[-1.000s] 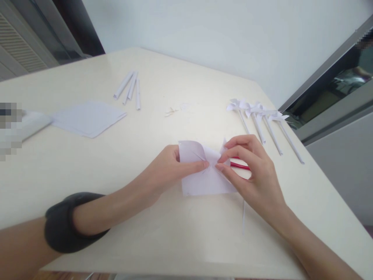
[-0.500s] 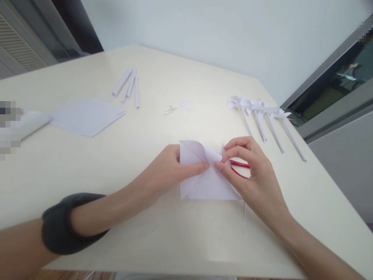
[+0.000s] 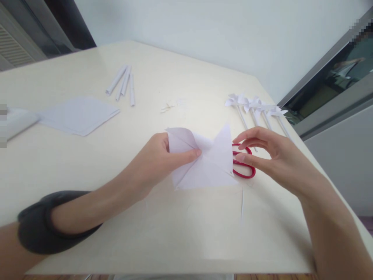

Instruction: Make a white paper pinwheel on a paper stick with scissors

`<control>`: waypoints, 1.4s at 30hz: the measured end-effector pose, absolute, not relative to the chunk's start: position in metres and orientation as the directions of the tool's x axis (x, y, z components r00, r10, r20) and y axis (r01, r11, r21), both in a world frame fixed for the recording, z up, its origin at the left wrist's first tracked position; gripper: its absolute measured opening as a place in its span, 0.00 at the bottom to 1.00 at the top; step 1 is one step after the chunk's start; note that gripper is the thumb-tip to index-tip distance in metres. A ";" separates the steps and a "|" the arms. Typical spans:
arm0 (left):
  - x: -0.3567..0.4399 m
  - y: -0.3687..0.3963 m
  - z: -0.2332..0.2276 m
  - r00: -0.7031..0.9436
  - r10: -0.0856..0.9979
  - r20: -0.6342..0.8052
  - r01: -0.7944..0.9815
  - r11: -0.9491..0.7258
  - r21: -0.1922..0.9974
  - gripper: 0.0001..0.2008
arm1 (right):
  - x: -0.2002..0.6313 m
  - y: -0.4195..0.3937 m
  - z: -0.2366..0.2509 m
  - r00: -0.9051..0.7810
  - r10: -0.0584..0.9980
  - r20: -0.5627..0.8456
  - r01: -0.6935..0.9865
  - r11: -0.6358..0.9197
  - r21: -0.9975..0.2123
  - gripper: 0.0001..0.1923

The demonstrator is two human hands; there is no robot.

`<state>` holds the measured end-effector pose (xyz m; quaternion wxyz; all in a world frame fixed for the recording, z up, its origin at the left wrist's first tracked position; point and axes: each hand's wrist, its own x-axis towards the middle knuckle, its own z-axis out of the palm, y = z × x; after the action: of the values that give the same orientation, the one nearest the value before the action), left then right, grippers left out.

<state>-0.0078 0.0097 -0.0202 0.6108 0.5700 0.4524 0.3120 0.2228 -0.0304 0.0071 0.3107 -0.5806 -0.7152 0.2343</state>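
My left hand (image 3: 166,161) grips a white paper square (image 3: 206,171) that is slit along its diagonals. Its thumb presses folded corners down at the middle, and the other fingers are hidden behind the sheet. An upper flap curls inward, while the right corner stands up flat. To the right of the paper, my right hand (image 3: 265,155) hovers with thumb and fingers apart, holding nothing. Beneath its fingertips lie the red handles of a pair of scissors (image 3: 247,171); the blades are hidden under the paper. A thin white paper strip (image 3: 242,206) lies just below.
Finished paper pinwheels (image 3: 253,104) on rolled sticks lie at the right edge of the white table (image 3: 186,241). Several rolled paper tubes (image 3: 124,81) and a stack of paper sheets (image 3: 81,114) are at the left. Small paper scraps (image 3: 168,107) lie towards the back.
My right hand has let go of the paper and moved right, its fingers parting. The right corner has sprung up, and more of the scissors' red handles shows.
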 end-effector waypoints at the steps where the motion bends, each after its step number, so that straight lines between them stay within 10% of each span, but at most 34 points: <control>1: -0.008 0.011 -0.020 0.396 0.901 -0.180 0.111 0.148 0.983 0.09 | 0.227 -0.030 0.009 -0.160 0.977 0.139 0.681 0.212 -0.701 0.10; 9: -0.009 0.012 -0.019 0.425 0.896 -0.132 0.030 0.132 0.991 0.10 | 0.225 -0.033 0.010 -0.302 0.946 -0.122 0.401 0.010 -0.916 0.09; 24: -0.005 0.011 -0.020 0.438 0.878 -0.194 0.097 0.168 0.981 0.07 | 0.222 -0.033 0.018 -0.411 0.901 0.138 0.394 0.312 -0.865 0.05; 42: -0.003 -0.002 -0.001 0.434 0.900 -0.042 0.346 -0.123 0.930 0.05 | 0.214 -0.031 0.009 -0.297 0.941 0.163 0.414 0.281 -0.866 0.01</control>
<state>-0.0030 -0.0020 -0.0006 0.4864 0.6931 0.4494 0.2848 0.2142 -0.0313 0.0093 0.3574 -0.4731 -0.7161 0.3683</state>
